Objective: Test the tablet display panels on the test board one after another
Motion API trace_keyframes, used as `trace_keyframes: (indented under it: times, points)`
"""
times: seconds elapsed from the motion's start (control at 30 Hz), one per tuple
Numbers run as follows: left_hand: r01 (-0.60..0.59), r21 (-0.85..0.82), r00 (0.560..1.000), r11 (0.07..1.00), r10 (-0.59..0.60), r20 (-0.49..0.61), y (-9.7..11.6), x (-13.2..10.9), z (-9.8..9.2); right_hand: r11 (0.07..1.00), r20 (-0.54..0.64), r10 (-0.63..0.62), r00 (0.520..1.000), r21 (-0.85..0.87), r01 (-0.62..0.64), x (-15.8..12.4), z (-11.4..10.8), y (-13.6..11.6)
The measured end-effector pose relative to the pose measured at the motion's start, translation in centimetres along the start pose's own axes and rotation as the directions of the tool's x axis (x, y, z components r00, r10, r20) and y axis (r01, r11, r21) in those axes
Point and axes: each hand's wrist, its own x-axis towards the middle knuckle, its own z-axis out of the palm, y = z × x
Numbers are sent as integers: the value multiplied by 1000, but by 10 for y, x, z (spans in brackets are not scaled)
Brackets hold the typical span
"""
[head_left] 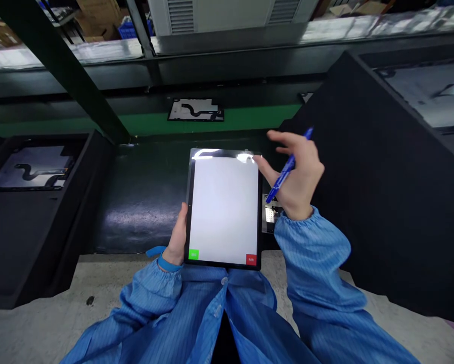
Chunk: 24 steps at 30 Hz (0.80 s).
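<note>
A tablet [224,207] with a lit white screen stands upright in front of my chest; a green button shows at its lower left corner and a red one at its lower right. My left hand [177,237] grips the tablet's left edge near the bottom, fingers hidden behind it. My right hand [297,174] is at the tablet's upper right corner, thumb touching the edge, with a blue pen [287,167] held between the fingers. Both arms wear blue striped sleeves.
A dark conveyor channel [143,202] runs behind the tablet. A black tray at left holds a tablet back panel [32,169]; another panel [195,109] lies on the green belt beyond. A tall black box wall [382,192] rises at right. A small metal part [269,215] sits beside the tablet.
</note>
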Motion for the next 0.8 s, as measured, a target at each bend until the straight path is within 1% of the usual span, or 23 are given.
trace_keyframes:
  times: [0.03,0.07,0.1,0.13,0.17,0.2,0.23,0.27,0.3,0.33,0.37,0.47,0.53,0.57,0.63,0.67,0.7,0.73,0.77,0.8]
  points:
    - [-1,2,1000,1000,1,-12,0,1,-2,997,-33,-57,998,-53,56,0,-4,-6]
    - [-5,6,999,1000,5,-35,-1,2,-3,991,-15,-113,993,-80,111,-1,-7,-13]
    - [-10,10,998,1000,10,-57,-2,3,-5,982,64,-166,984,-82,171,-3,-9,-21]
    - [-17,14,997,1000,18,-72,-3,4,-7,970,198,-217,956,-65,234,-7,-9,-29]
    - [-28,18,997,999,30,-78,-4,5,-8,955,358,-259,897,-41,292,-13,-8,-37]
    - [-42,24,996,999,44,-77,-5,6,-9,940,504,-284,816,-20,339,-20,-5,-43]
    - [-53,30,995,998,56,-78,-5,6,-10,927,610,-289,737,-12,374,-28,-2,-48]
    - [-64,36,994,997,67,-84,-5,5,-11,916,673,-286,682,-17,400,-36,1,-51]
    - [-73,40,992,997,76,-99,-4,4,-11,906,696,-284,660,-30,421,-45,4,-52]
    - [-75,41,990,996,79,-115,-3,3,-11,899,690,-288,664,-44,436,-52,6,-52]
    - [-70,38,990,997,74,-122,-2,2,-11,894,664,-301,684,-54,445,-59,7,-51]
    - [-67,11,993,998,68,-98,2,3,-11,894,553,-348,757,-49,446,-70,0,-49]
    - [-80,7,993,997,81,-89,3,5,-11,916,464,-331,822,-51,397,-69,-10,-45]
    - [-86,9,992,996,86,-95,3,6,-11,937,402,-288,869,-68,342,-67,-16,-41]
    - [-99,11,987,995,99,-125,5,7,-10,977,243,-135,961,-126,169,-65,-28,-26]
    - [-109,9,983,994,109,-148,6,6,-9,986,164,-36,986,-152,61,-65,-34,-16]
    - [-122,3,977,993,121,-177,8,5,-10,984,98,64,993,-173,-46,-67,-38,-3]
    - [-136,-4,969,991,133,-207,10,3,-10,973,51,148,988,-188,-136,-71,-42,10]
    - [-156,-8,960,988,150,-237,12,1,-11,956,23,225,974,-198,-216,-77,-46,24]
    - [-173,-5,950,985,165,-263,15,-1,-13,941,19,271,962,-214,-261,-84,-49,37]
